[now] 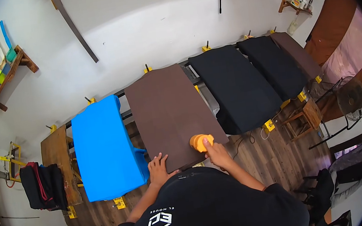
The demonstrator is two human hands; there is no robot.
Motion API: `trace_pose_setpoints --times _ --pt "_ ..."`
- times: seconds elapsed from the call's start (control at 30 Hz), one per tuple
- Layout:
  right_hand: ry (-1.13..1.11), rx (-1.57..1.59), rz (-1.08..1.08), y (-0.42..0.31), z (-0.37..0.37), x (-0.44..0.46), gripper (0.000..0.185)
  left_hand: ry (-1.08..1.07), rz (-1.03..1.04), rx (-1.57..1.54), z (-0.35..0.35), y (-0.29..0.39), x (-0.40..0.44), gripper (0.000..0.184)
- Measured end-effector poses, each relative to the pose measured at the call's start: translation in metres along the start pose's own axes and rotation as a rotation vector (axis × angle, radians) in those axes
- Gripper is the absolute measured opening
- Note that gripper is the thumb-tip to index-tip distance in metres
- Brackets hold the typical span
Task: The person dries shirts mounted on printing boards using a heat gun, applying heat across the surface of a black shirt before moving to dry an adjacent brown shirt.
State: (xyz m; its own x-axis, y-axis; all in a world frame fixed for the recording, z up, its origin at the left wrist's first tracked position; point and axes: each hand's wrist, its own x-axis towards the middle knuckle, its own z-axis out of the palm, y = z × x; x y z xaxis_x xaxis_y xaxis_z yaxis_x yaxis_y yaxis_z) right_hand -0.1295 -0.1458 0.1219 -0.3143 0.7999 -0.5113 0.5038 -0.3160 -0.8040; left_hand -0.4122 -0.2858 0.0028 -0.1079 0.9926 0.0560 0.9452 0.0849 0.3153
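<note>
A brown shirt [169, 110] lies stretched flat over a printing board in front of me. My left hand [157, 168] rests at the near left corner of the brown shirt, its fingers spread and holding nothing. Near the front right of the same board, my right hand [217, 153] is closed around a rounded orange-yellow handheld tool [201, 142]. The tool's orange-brown end points left and is at the cloth; I cannot tell its exact kind.
A blue shirt [108, 150] covers the board to the left, and black shirts [237, 85] cover boards to the right. Folded dark garments [43, 186] lie on a wooden board [60, 151] at far left. A fan [351, 95] and wooden stool [304, 117] stand right.
</note>
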Motion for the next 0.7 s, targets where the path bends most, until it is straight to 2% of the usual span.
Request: trace_pose_setpoints --times 0.03,0.07,0.1,0.17,0.2,0.27,0.3,0.37,0.43,0.5,0.53,0.57,0.63,0.67,0.7 --pt "0.023 -0.042 -0.001 -0.004 -0.001 -0.001 0.098 0.0 0.0 0.002 0.002 -0.003 -0.001 0.097" --pt "0.03 0.153 0.046 -0.008 -0.009 -0.005 0.099 -0.001 0.018 0.005 0.003 -0.004 -0.001 0.1" --pt "0.03 0.152 0.045 0.0 -0.012 -0.001 0.099 -0.002 0.036 0.007 0.005 -0.005 -0.001 0.104" --pt "0.326 -0.369 -0.244 0.021 -0.013 0.008 0.095 -0.01 0.026 -0.015 0.004 -0.004 0.002 0.108" --pt "0.317 -0.386 -0.153 0.011 -0.018 0.0 0.093 -0.022 0.021 -0.036 0.002 -0.004 0.002 0.112" --pt "0.116 -0.064 0.097 -0.009 -0.039 -0.012 0.093 -0.055 0.0 -0.029 0.0 -0.003 0.005 0.115" --pt "0.171 -0.126 0.01 -0.006 -0.038 -0.011 0.094 -0.089 -0.024 -0.024 0.0 -0.002 0.005 0.118" --pt "0.439 -0.491 -0.156 -0.004 -0.019 -0.012 0.094 -0.086 -0.027 -0.027 0.0 -0.001 0.005 0.118" --pt "0.389 -0.482 -0.1 -0.01 -0.02 -0.012 0.095 -0.082 -0.02 -0.026 0.001 -0.003 0.004 0.119" --pt "0.103 -0.137 -0.018 -0.006 -0.022 -0.003 0.097 -0.091 -0.032 -0.019 0.002 -0.003 0.005 0.12" --pt "0.251 -0.377 -0.14 -0.005 -0.006 0.001 0.099 -0.089 -0.032 -0.019 0.002 -0.002 0.006 0.12" --pt "0.251 -0.376 -0.138 -0.004 -0.001 0.003 0.099 -0.089 -0.034 -0.024 0.001 -0.003 0.005 0.121" --pt "0.008 -0.015 0.015 -0.02 0.002 -0.001 0.1 -0.089 -0.033 -0.031 0.002 -0.002 0.004 0.121" --pt "0.001 0.022 0.028 -0.014 0.007 0.008 0.101 -0.099 -0.041 -0.026 0.001 -0.002 0.004 0.121" --pt "0.093 -0.176 -0.105 -0.002 0.015 0.022 0.101 -0.108 -0.052 -0.021 0.001 -0.002 0.005 0.122"
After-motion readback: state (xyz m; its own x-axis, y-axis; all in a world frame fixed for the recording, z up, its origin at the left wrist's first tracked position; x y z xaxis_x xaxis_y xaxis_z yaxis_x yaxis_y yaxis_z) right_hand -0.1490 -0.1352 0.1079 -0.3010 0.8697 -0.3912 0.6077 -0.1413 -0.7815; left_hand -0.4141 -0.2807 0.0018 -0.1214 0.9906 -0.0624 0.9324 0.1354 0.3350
